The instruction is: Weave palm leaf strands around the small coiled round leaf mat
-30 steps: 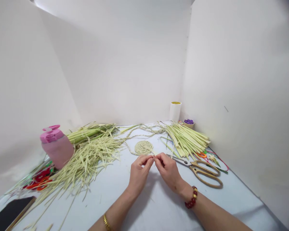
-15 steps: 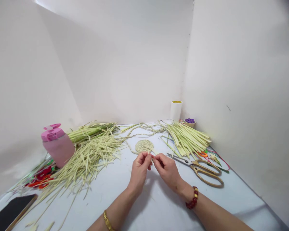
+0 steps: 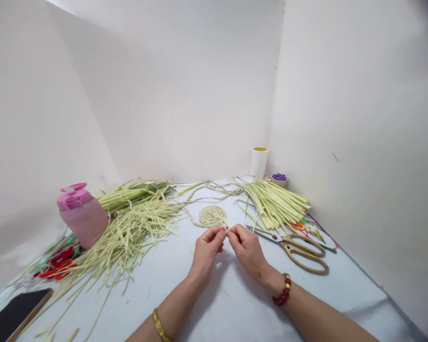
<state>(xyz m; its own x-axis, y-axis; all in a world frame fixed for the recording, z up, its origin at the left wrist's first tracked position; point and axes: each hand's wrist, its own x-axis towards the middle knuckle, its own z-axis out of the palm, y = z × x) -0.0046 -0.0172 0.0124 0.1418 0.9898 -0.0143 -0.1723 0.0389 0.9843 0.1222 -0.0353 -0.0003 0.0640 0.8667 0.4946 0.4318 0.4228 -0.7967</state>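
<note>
A pale tabletop (image 3: 214,304) holds heaped shredded leaf strips (image 3: 128,237), a pink bottle (image 3: 82,216) and gold-handled scissors (image 3: 303,251). Between them, the left hand (image 3: 207,251) and right hand (image 3: 247,251), fingers curled and nearly touching, pinch a pale strip (image 3: 227,228) at the fingertips, just below a flat coiled braid disc (image 3: 211,216).

The bottle (image 3: 82,222) is pink, the palm strips (image 3: 275,204) pale green, the woven coil (image 3: 211,216) a straw-coloured spiral, the scissors (image 3: 304,252) gold-handled, the bracelet (image 3: 283,290) dark red with gold beads.
</note>
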